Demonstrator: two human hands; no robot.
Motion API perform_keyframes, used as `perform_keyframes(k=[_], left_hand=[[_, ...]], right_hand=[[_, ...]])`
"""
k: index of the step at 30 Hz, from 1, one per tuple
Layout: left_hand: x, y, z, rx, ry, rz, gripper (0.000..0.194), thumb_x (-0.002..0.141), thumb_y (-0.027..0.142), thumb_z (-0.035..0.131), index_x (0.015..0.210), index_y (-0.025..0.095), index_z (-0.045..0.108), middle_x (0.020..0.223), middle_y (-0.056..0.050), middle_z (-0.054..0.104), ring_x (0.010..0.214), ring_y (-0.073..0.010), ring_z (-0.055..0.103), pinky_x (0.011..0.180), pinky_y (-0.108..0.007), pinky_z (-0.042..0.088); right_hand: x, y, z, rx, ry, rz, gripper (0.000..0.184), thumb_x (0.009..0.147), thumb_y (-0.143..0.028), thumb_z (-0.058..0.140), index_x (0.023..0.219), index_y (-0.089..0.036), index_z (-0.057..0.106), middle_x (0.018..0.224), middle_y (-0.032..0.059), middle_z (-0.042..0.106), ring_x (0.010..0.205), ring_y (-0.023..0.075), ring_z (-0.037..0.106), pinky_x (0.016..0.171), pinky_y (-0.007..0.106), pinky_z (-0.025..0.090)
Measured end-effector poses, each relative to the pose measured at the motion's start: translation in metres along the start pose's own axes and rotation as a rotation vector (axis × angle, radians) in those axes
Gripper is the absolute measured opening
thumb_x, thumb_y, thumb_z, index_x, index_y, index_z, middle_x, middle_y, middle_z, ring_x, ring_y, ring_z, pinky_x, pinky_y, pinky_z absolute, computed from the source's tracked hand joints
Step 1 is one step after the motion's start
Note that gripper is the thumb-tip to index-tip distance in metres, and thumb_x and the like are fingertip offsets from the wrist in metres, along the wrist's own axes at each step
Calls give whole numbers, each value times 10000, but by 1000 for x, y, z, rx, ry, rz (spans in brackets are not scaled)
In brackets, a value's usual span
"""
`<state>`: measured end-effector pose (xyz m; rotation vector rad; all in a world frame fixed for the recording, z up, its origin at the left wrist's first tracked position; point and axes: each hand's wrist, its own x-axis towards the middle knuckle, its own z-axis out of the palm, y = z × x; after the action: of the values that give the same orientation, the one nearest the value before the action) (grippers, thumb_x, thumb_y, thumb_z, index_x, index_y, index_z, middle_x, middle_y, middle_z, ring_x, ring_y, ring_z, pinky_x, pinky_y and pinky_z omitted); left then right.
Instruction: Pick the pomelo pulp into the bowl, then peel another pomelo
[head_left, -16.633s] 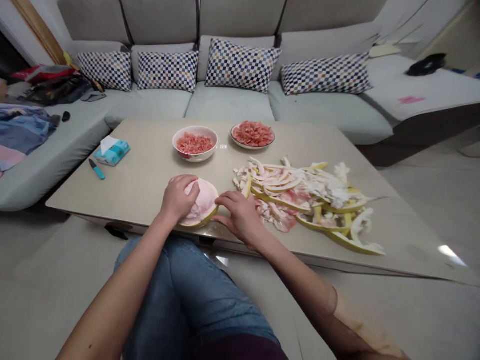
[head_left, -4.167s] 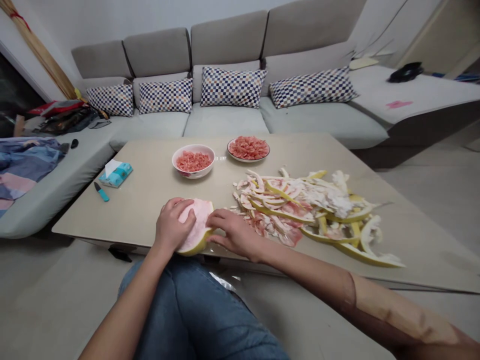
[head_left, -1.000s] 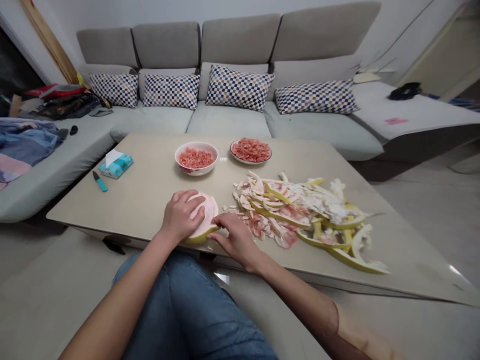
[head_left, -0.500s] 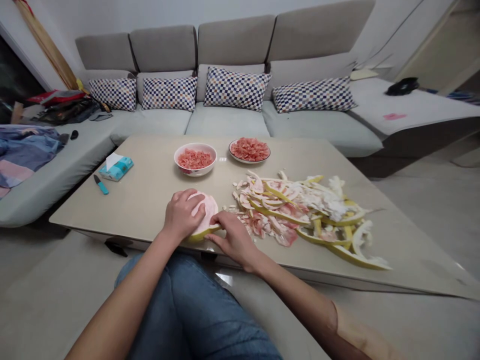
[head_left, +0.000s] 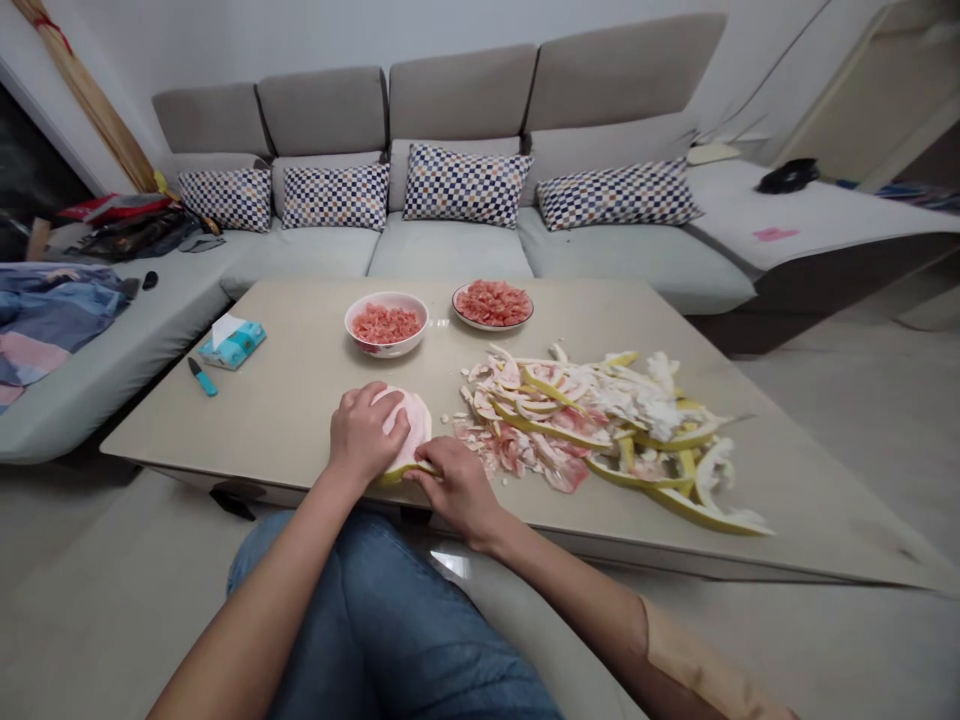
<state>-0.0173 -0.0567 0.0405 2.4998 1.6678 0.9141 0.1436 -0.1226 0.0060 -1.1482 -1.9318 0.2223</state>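
Observation:
A partly peeled pomelo (head_left: 412,428), pale pink with a strip of yellow rind along its base, rests near the front edge of the beige table (head_left: 300,390). My left hand (head_left: 365,436) lies cupped over the pomelo's top, fingers curled around it. At the fruit's lower right, my right hand (head_left: 450,482) grips the yellow rind edge with bent fingers. To the right lies a big heap of yellow and white peel pieces (head_left: 607,425).
A white bowl (head_left: 386,324) and a plate (head_left: 493,303) of red pomelo flesh stand further back. A tissue pack (head_left: 233,341) and a blue-handled knife (head_left: 201,376) lie at the table's left. A grey sofa with checked cushions (head_left: 465,185) surrounds the table.
My right hand has slid down and towards me along the pomelo's rind edge. My left hand stays on top of the fruit. The camera has shifted slightly.

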Motion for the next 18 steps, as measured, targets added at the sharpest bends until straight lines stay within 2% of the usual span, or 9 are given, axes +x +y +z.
perform_keyframes(k=[6,10,13,16,18], left_hand=[[-6,6,0,24,25,3,299,880,354,540,1116,299,716,1258,-57,646,1123,-276,566,980,-434,458],[-3,9,2,44,53,-30,289,882,374,545,1096,307,727,1247,-51,651,1085,-285,573,935,-428,481],[7,2,4,24,55,-106,270,887,370,540,1059,306,739,1192,-61,672,1035,-275,600,927,-433,485],[17,-11,4,-35,30,-162,271,904,341,510,1028,289,745,1108,-68,699,1040,-259,613,964,-433,472],[20,-17,3,-58,4,-186,282,912,338,494,1035,282,742,1107,-71,702,1062,-257,611,981,-435,465]], right_hand=[[-9,-4,-7,-229,-31,-264,225,962,-149,451,830,-201,625,747,73,646,700,205,538,642,328,425],[-22,-23,-18,-155,-33,-369,218,954,-124,453,910,-209,649,756,71,655,696,199,563,640,333,453],[-37,-42,-30,-42,-79,-449,189,932,-125,510,1033,-226,632,802,63,681,737,202,594,659,336,475],[-36,-37,-48,-35,-81,-354,231,905,-104,497,1057,-238,608,810,59,674,732,203,594,645,332,476],[-24,-11,-65,-134,37,-198,193,893,-112,493,983,-240,607,819,75,658,762,222,592,672,349,483]])
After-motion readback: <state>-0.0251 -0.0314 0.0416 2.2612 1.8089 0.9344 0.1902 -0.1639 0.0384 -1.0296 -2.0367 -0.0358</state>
